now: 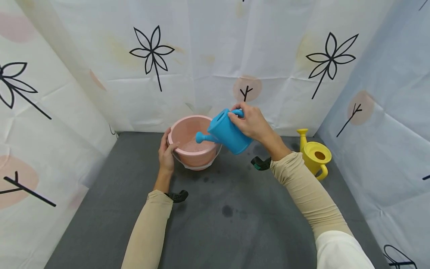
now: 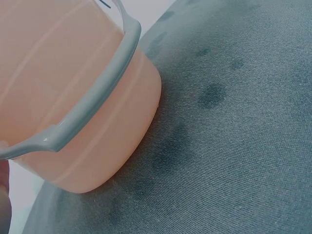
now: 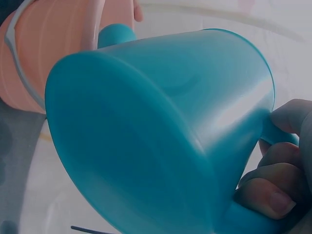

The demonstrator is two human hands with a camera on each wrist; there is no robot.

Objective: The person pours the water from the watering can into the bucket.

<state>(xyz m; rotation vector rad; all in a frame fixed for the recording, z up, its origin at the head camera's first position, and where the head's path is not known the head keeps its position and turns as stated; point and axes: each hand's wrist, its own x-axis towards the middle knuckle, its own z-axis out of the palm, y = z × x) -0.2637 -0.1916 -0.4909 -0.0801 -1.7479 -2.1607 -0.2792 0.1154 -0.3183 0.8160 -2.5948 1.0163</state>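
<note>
My left hand (image 1: 166, 156) grips the left rim of a pink bucket (image 1: 196, 160), thumb over the edge and fingers along the outside. A pale handle (image 2: 100, 92) hangs down around the bucket's front. My right hand (image 1: 252, 122) holds a blue watering can (image 1: 231, 135) by its handle, with the fingers curled round it in the right wrist view. The can is tipped to the left, and its round spout head (image 1: 200, 137) is over the bucket's opening. Water with some bubbles shows in the bottom of the bucket. The can's base (image 3: 122, 146) faces the right wrist camera.
A yellow watering can (image 1: 315, 157) stands on the right side of the grey table (image 1: 215, 231). Dark wet spots (image 1: 227, 211) mark the cloth in front of the bucket. White printed sheets (image 1: 208, 56) enclose the back and both sides.
</note>
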